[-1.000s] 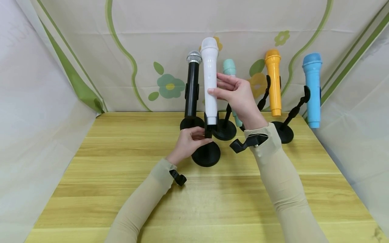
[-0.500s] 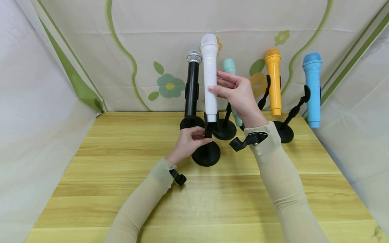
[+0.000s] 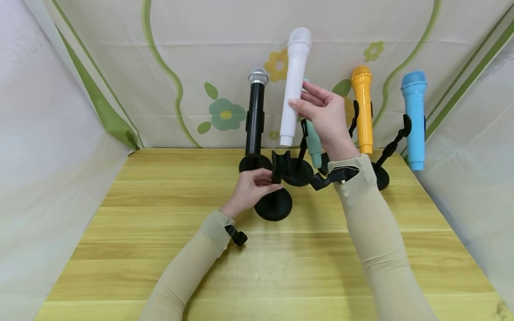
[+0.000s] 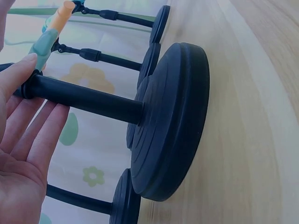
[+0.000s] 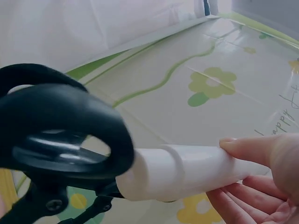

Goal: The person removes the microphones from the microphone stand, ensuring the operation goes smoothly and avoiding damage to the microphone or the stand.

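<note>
My right hand (image 3: 327,118) pinches a white microphone (image 3: 295,84) by its handle, thumb on one side and fingers on the other. The microphone is raised in the air, its head up and leaning slightly right. Below its lower end is the empty clip (image 3: 277,167) of a black microphone stand (image 3: 273,207), big in the right wrist view beside the microphone's white end (image 5: 145,175). My left hand (image 3: 250,187) grips this stand near the top of its post (image 4: 93,98), thumb over it and fingers underneath. The stand's round base (image 4: 173,121) rests on the table.
A black microphone (image 3: 254,116) with a silver head stands in its stand behind my left hand. To the right are a mint microphone (image 3: 314,140), partly hidden by my right hand, an orange one (image 3: 362,109) and a blue one (image 3: 413,118), on black stands. A patterned curtain (image 3: 192,44) hangs behind.
The white microphone has come up out of the stand's clip and moved right with my right hand. My left hand stays on the stand.
</note>
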Available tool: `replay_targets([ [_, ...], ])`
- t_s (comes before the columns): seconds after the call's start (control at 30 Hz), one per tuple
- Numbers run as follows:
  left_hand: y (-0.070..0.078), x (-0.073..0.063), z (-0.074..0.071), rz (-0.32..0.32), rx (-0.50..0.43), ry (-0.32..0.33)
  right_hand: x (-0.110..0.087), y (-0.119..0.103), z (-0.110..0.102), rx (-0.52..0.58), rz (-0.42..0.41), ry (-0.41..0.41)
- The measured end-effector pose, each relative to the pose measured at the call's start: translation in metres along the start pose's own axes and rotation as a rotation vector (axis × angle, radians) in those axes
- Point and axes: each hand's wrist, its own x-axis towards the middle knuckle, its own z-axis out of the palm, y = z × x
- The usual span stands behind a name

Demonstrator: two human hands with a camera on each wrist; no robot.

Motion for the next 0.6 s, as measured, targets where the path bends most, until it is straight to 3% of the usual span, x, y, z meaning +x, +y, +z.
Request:
replay_targets([
  [0.27, -0.003, 0.0, 0.001, 0.016, -0.002, 0.01, -0.001, -0.004, -0.013, 0.002, -0.019, 0.047],
  [0.6, -0.003, 0.0, 0.001, 0.003, -0.003, 0.007, -0.008, 0.001, -0.024, -0.05, -0.039, 0.022],
])
